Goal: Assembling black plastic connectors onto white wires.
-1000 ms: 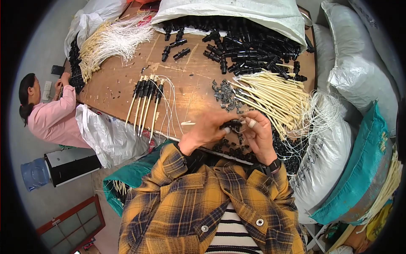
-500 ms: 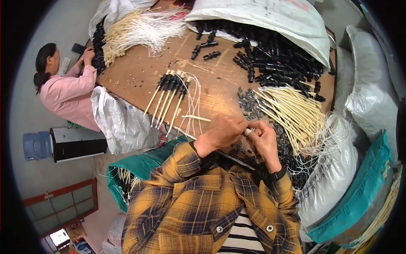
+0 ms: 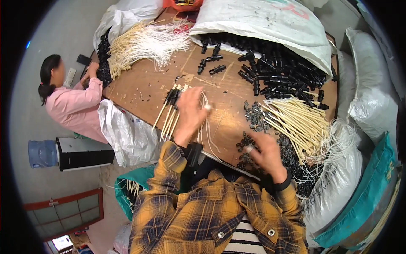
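Wooden table [image 3: 148, 86]: white sack [image 3: 270, 21] spills black connectors [image 3: 279, 70]; left hand [image 3: 190, 112] fingers released, right hand [image 3: 266, 154] pinching black caps [image 3: 247, 148].

A brown wooden tabletop [image 3: 144, 91] fills the middle of the view, its surface scuffed and worn. Around it the floor [image 3: 72, 38] is plain grey concrete, evenly lit with soft shadows. At the left a blue water jug [image 3: 42, 153] lies beside a black-and-white box-shaped unit [image 3: 84, 153], perhaps a dispenser, though the fisheye bend makes that hard to tell. Lower left stands a red-framed window or door [image 3: 63, 213] with glass panes. Bulging white sacks [image 3: 372, 101] crowd the right side, with a teal bag [image 3: 372, 190] below them. A person in a pink top [image 3: 76, 108] sits at the far left edge of the tabletop.
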A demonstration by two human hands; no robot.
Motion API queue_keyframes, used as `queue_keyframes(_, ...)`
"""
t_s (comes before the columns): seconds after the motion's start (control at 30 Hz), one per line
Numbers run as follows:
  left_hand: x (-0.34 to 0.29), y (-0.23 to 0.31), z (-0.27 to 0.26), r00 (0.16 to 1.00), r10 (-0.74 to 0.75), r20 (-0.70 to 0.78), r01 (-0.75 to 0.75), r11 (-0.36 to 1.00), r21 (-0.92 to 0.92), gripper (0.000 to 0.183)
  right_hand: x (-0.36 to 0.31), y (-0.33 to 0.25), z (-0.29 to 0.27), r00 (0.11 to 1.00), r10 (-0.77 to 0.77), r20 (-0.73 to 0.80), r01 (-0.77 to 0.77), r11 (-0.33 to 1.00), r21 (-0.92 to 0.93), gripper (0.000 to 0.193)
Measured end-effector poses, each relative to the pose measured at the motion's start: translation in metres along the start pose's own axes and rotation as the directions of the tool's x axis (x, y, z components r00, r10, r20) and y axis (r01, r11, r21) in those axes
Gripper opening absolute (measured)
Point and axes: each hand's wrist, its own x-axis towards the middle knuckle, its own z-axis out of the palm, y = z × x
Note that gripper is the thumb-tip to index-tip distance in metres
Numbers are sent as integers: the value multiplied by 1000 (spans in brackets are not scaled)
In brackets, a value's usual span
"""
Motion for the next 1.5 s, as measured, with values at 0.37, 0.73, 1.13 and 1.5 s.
queue_keyframes(0.37,94,49,120,959,244,146,-232,968,-94,38,-46,70,-51,868,422,-261,-494,777,-389,12)
queue_keyframes(0.73,18,74,38,879,93,469,156,871,-465,26,-37,70,-54,918,348,-189,-396,831,-391,16)
queue_keyframes(1.13,-29,70,38,809,52,586,409,667,-623,34,-25,16,-57,999,0,-50,-1,1000,-14,24)
queue_keyframes(1.5,-37,66,51,814,580,31,-540,776,-326,35,-33,6,-44,909,416,18,-416,909,-9,60)
